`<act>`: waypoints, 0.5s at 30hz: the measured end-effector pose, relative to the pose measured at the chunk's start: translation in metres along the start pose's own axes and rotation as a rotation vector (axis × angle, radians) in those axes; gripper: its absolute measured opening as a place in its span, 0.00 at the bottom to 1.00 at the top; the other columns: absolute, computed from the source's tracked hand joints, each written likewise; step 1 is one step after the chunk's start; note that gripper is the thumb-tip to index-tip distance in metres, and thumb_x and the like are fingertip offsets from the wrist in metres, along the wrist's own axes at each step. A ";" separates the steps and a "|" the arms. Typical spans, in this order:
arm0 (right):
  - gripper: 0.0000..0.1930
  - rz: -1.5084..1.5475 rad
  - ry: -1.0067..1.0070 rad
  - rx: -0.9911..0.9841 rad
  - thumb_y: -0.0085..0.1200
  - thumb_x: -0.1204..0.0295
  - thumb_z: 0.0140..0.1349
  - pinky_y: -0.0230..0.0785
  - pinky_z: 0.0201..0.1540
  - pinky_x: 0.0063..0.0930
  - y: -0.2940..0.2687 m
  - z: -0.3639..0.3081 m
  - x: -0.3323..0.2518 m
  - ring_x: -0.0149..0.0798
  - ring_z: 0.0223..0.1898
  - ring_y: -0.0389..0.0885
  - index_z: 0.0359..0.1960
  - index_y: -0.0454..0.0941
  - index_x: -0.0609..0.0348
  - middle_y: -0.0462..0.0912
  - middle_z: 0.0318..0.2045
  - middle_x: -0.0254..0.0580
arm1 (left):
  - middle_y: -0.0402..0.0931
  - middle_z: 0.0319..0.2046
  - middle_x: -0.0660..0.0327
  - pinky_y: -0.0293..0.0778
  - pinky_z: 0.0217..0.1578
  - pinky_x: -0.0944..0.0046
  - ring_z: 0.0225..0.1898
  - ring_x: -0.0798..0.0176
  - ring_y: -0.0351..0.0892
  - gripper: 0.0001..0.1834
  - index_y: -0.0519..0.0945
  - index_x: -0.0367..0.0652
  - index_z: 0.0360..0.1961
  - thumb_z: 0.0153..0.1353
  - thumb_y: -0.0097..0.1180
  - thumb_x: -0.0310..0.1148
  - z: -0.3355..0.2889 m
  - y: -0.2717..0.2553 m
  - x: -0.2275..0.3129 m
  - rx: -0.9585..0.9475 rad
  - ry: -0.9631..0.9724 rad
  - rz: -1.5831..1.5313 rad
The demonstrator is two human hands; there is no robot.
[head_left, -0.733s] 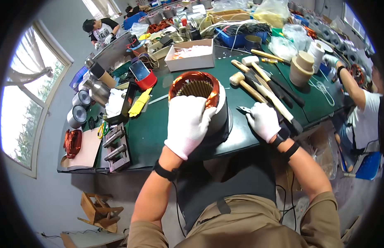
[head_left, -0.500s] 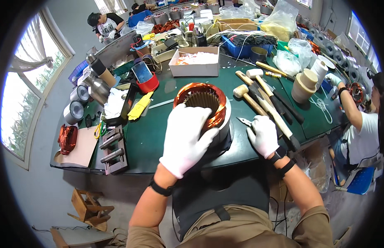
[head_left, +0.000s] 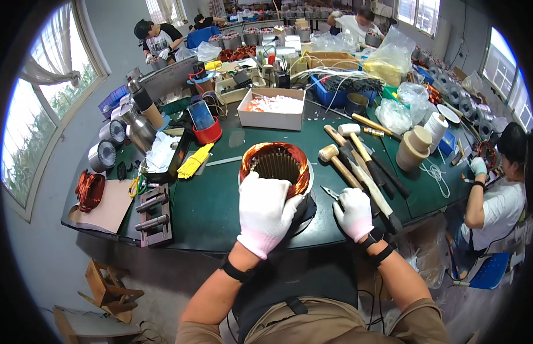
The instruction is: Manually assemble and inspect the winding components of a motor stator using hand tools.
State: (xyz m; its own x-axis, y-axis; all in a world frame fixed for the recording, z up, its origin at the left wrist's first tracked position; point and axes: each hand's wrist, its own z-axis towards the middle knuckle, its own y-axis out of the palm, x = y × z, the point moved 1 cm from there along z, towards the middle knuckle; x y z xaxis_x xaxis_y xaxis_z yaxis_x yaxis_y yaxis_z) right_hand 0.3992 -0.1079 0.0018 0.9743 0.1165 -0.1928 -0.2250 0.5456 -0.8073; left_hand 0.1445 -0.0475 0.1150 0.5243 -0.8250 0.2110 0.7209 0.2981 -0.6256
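Note:
A motor stator (head_left: 305,164) with a thick ring of copper windings stands upright near the table's front edge, its slotted bore facing up. My left hand (head_left: 265,206), in a white glove, grips its near rim with fingers bent over the windings and the thumb along the side. To the right, my gloved right hand (head_left: 354,213) is closed around a pair of pliers (head_left: 330,192), whose pointed jaws stick out to the far left. The handles of the pliers are hidden under the glove. Just beyond that hand lie several mallets (head_left: 329,152).
A white box (head_left: 272,119) stands behind the stator, with yellow sleeves (head_left: 194,161) farther left. At the left front sit a metal fixture (head_left: 154,217) and a copper coil bundle (head_left: 90,190). A tan spool (head_left: 414,149) stands right of the mallets. A co-worker (head_left: 496,200) sits at the right.
My view has tilted up, so more of the far room shows. Both hands keep their holds on the stator and the pliers. The co-worker's arm at the right has shifted.

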 end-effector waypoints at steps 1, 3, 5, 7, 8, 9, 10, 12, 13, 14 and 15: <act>0.11 -0.001 0.002 0.004 0.69 0.70 0.53 0.70 0.40 0.48 0.001 0.000 0.000 0.55 0.37 0.78 0.27 0.77 0.58 0.78 0.31 0.47 | 0.80 0.36 0.57 0.69 0.58 0.47 0.42 0.48 0.78 0.18 0.83 0.41 0.45 0.53 0.74 0.32 0.000 0.000 0.003 0.000 -0.001 -0.008; 0.11 -0.009 0.010 0.004 0.69 0.70 0.53 0.70 0.41 0.49 0.002 -0.001 0.000 0.55 0.37 0.78 0.27 0.77 0.58 0.78 0.30 0.47 | 0.82 0.43 0.55 0.69 0.60 0.46 0.47 0.47 0.79 0.24 0.81 0.40 0.53 0.54 0.73 0.31 0.001 -0.004 0.003 -0.050 0.010 -0.045; 0.11 -0.012 0.017 0.009 0.69 0.70 0.53 0.70 0.41 0.49 0.000 -0.002 0.000 0.55 0.37 0.78 0.27 0.77 0.58 0.78 0.31 0.47 | 0.82 0.45 0.54 0.69 0.61 0.46 0.49 0.46 0.80 0.25 0.81 0.40 0.54 0.54 0.72 0.30 0.000 -0.009 -0.005 -0.045 0.028 -0.091; 0.11 -0.006 0.021 -0.006 0.69 0.70 0.54 0.70 0.41 0.48 -0.001 0.000 0.000 0.55 0.38 0.78 0.26 0.77 0.58 0.78 0.31 0.47 | 0.81 0.50 0.52 0.68 0.63 0.42 0.54 0.44 0.79 0.26 0.79 0.39 0.56 0.55 0.70 0.28 -0.001 -0.015 -0.017 -0.074 0.047 -0.150; 0.11 -0.010 0.025 -0.004 0.69 0.70 0.54 0.70 0.41 0.48 -0.001 0.000 0.000 0.55 0.38 0.78 0.26 0.77 0.58 0.78 0.31 0.47 | 0.80 0.55 0.52 0.65 0.67 0.41 0.60 0.45 0.77 0.28 0.79 0.40 0.58 0.55 0.71 0.30 -0.003 -0.020 -0.024 -0.136 0.011 -0.157; 0.11 -0.007 0.031 -0.008 0.69 0.70 0.54 0.70 0.41 0.48 -0.001 0.001 -0.002 0.55 0.38 0.78 0.26 0.77 0.58 0.78 0.31 0.47 | 0.79 0.58 0.51 0.64 0.68 0.41 0.62 0.45 0.76 0.29 0.79 0.40 0.60 0.55 0.71 0.31 -0.006 -0.024 -0.029 -0.132 0.001 -0.094; 0.10 -0.004 0.038 -0.013 0.69 0.70 0.54 0.70 0.41 0.48 0.000 0.002 -0.002 0.55 0.38 0.78 0.26 0.77 0.58 0.79 0.31 0.47 | 0.78 0.60 0.51 0.63 0.70 0.42 0.65 0.45 0.74 0.31 0.79 0.40 0.61 0.55 0.71 0.32 -0.008 -0.026 -0.034 -0.127 -0.009 -0.031; 0.10 -0.039 0.028 -0.041 0.67 0.67 0.57 0.71 0.41 0.48 0.000 0.002 0.000 0.53 0.39 0.79 0.28 0.79 0.57 0.78 0.31 0.45 | 0.77 0.63 0.51 0.61 0.72 0.42 0.68 0.45 0.72 0.34 0.78 0.40 0.63 0.53 0.73 0.34 -0.006 -0.028 -0.044 -0.165 -0.015 -0.046; 0.10 -0.033 0.031 -0.042 0.67 0.67 0.57 0.71 0.41 0.48 -0.001 0.001 0.001 0.53 0.39 0.79 0.28 0.79 0.57 0.78 0.31 0.45 | 0.77 0.62 0.51 0.61 0.72 0.41 0.68 0.43 0.72 0.34 0.79 0.39 0.62 0.51 0.73 0.34 -0.003 -0.029 -0.048 -0.161 -0.041 -0.126; 0.10 -0.029 0.035 -0.044 0.67 0.67 0.56 0.71 0.41 0.47 -0.002 0.001 0.000 0.53 0.38 0.79 0.27 0.79 0.57 0.78 0.31 0.45 | 0.78 0.62 0.50 0.61 0.72 0.40 0.68 0.41 0.72 0.34 0.80 0.39 0.60 0.50 0.74 0.35 0.000 -0.028 -0.051 -0.157 -0.067 -0.207; 0.10 -0.034 0.026 -0.039 0.67 0.68 0.56 0.70 0.41 0.47 -0.004 0.003 -0.002 0.53 0.38 0.78 0.27 0.78 0.57 0.78 0.31 0.45 | 0.78 0.62 0.50 0.61 0.72 0.40 0.68 0.41 0.72 0.34 0.80 0.39 0.60 0.50 0.74 0.35 0.001 -0.027 -0.055 -0.155 -0.069 -0.211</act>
State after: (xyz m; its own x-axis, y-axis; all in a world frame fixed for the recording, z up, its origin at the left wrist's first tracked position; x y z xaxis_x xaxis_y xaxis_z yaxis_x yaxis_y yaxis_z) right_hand 0.3986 -0.1083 0.0069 0.9810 0.0765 -0.1785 -0.1921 0.5163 -0.8346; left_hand 0.0964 -0.0096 0.1212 0.4029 -0.8249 0.3964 0.7426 0.0415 -0.6685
